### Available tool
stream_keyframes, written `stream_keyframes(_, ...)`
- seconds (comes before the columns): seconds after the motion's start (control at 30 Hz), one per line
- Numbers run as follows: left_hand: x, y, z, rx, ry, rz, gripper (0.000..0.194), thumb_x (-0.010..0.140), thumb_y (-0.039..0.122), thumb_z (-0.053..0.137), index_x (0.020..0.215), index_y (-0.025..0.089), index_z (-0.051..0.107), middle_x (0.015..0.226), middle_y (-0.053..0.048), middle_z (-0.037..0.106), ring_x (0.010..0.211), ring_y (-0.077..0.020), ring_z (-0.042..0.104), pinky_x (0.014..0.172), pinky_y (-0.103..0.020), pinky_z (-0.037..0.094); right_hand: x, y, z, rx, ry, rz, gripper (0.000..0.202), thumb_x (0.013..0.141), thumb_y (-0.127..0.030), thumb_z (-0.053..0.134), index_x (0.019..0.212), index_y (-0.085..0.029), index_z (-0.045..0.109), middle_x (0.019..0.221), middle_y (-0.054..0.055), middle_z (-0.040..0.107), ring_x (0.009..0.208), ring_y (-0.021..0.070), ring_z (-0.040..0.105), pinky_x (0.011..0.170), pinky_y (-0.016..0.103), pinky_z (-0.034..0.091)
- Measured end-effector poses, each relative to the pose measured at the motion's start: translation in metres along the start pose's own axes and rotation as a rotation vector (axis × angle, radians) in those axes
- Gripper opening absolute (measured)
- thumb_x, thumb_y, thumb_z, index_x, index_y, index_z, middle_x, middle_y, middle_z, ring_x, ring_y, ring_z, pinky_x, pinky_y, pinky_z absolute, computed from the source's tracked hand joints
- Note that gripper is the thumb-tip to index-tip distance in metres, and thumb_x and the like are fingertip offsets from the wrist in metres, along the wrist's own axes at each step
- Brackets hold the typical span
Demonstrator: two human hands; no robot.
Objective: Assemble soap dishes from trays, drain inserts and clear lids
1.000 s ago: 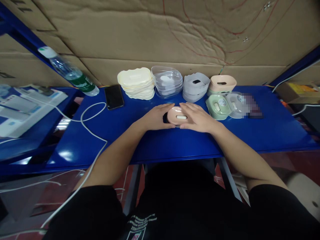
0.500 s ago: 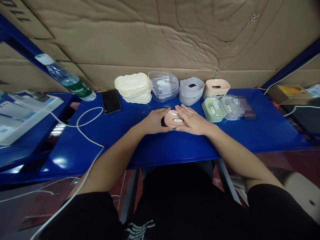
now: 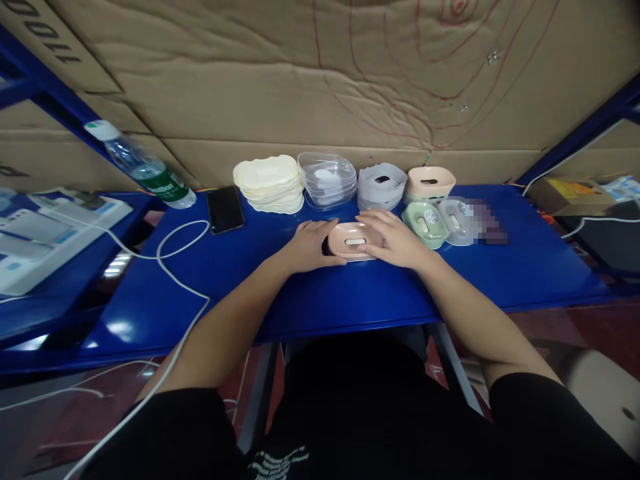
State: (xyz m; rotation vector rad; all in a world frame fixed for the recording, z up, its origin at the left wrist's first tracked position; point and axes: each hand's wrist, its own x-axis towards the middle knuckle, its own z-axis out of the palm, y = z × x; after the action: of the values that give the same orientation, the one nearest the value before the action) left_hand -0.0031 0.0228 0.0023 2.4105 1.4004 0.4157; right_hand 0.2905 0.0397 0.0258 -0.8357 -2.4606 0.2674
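A pink oval dish (image 3: pixel 345 233) with a white piece in its centre sits near the front middle of the blue table. My left hand (image 3: pixel 313 247) curves round its left side, thumb at the near edge. On the right side, my right hand (image 3: pixel 393 239) grips it, with the thumb on top near the white piece. Just right of my right hand lie a green dish (image 3: pixel 427 223) and a clear dish (image 3: pixel 457 220). Behind stand a cream stack (image 3: pixel 270 180), a clear stack (image 3: pixel 327 180), a grey stack (image 3: pixel 383 187) and a pink stack (image 3: pixel 431 181).
A black phone (image 3: pixel 225 210) lies left of the cream stack, near a leaning water bottle (image 3: pixel 145 170). A white cable (image 3: pixel 185 283) loops over the table's left part. Cardboard (image 3: pixel 250 80) rises behind; a cardboard box (image 3: pixel 575 195) stands at the right.
The camera view has shifted slightly. My right hand's fingers have drawn back a little to the right, uncovering more of the pink dish. My left hand keeps its place at the dish.
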Motion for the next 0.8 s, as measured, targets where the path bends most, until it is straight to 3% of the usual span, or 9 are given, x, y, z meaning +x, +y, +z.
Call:
stream_keyframes(0.1, 0.000, -0.004, -0.002, -0.004, 0.007, 0.010, 0.125, 0.076, 0.087, 0.083, 0.172, 0.018, 0.043, 0.173, -0.024, 0.051, 0.159, -0.0510, 0.047, 0.132, -0.068, 0.031, 0.000, -0.001, 0.001, 0.010, 0.019, -0.005, 0.073, 0.104, -0.073, 0.061, 0.161, -0.027, 0.059, 0.162, 0.015, 0.065, 0.154, 0.0396, 0.057, 0.127, 0.069, 0.047)
stream_keyframes(0.3, -0.002, -0.010, -0.007, -0.043, 0.068, 0.053, 0.122, 0.076, 0.094, 0.078, 0.170, 0.021, 0.047, 0.173, -0.021, 0.052, 0.159, -0.0488, 0.047, 0.131, -0.066, 0.034, 0.002, -0.003, -0.007, -0.001, 0.223, 0.016, 0.056, 0.111, -0.063, 0.053, 0.150, -0.025, 0.068, 0.144, 0.014, 0.076, 0.135, 0.0363, 0.069, 0.116, 0.063, 0.055)
stream_keyframes(0.4, -0.002, -0.008, -0.010, -0.070, 0.198, 0.093, 0.099, 0.091, 0.088, 0.066, 0.163, 0.021, 0.055, 0.167, -0.019, 0.056, 0.152, -0.0439, 0.056, 0.129, -0.063, 0.041, 0.002, -0.005, -0.009, -0.001, 0.309, 0.052, 0.051, 0.113, -0.060, 0.049, 0.143, -0.027, 0.072, 0.134, 0.012, 0.080, 0.126, 0.0352, 0.072, 0.111, 0.061, 0.057)
stream_keyframes(0.5, 0.000, -0.007, -0.015, -0.094, 0.364, 0.065, 0.071, 0.104, 0.074, 0.056, 0.153, 0.024, 0.064, 0.153, -0.015, 0.066, 0.132, -0.0334, 0.070, 0.117, -0.054, 0.054, 0.003, -0.008, -0.010, 0.005, 0.363, 0.083, 0.049, 0.113, -0.060, 0.047, 0.136, -0.028, 0.076, 0.127, 0.011, 0.082, 0.120, 0.0348, 0.073, 0.108, 0.060, 0.057)
stream_keyframes(0.57, 0.002, -0.006, -0.022, -0.054, 0.446, 0.027, 0.054, 0.107, 0.062, 0.056, 0.145, 0.026, 0.069, 0.144, -0.012, 0.071, 0.127, -0.0307, 0.070, 0.113, -0.051, 0.056, 0.003, -0.009, -0.010, 0.011, 0.381, 0.096, 0.049, 0.113, -0.060, 0.047, 0.133, -0.027, 0.078, 0.125, 0.011, 0.083, 0.118, 0.0348, 0.074, 0.107, 0.059, 0.057)
stream_keyframes(0.67, 0.007, -0.003, -0.039, 0.070, 0.556, -0.048, 0.037, 0.106, 0.048, 0.060, 0.134, 0.029, 0.074, 0.145, -0.011, 0.071, 0.137, -0.0337, 0.064, 0.120, -0.056, 0.049, 0.003, -0.010, -0.010, 0.026, 0.398, 0.103, 0.049, 0.112, -0.060, 0.048, 0.130, -0.027, 0.079, 0.122, 0.010, 0.084, 0.116, 0.0345, 0.074, 0.106, 0.059, 0.057)
stream_keyframes(0.8, 0.020, 0.004, -0.067, 0.180, 0.621, -0.131, 0.035, 0.102, 0.045, 0.065, 0.134, 0.032, 0.073, 0.163, -0.009, 0.060, 0.152, -0.0405, 0.050, 0.128, -0.066, 0.032, 0.003, -0.009, -0.009, 0.024, 0.429, 0.085, 0.045, 0.112, -0.058, 0.051, 0.126, -0.026, 0.080, 0.119, 0.010, 0.084, 0.113, 0.0337, 0.075, 0.103, 0.057, 0.058)
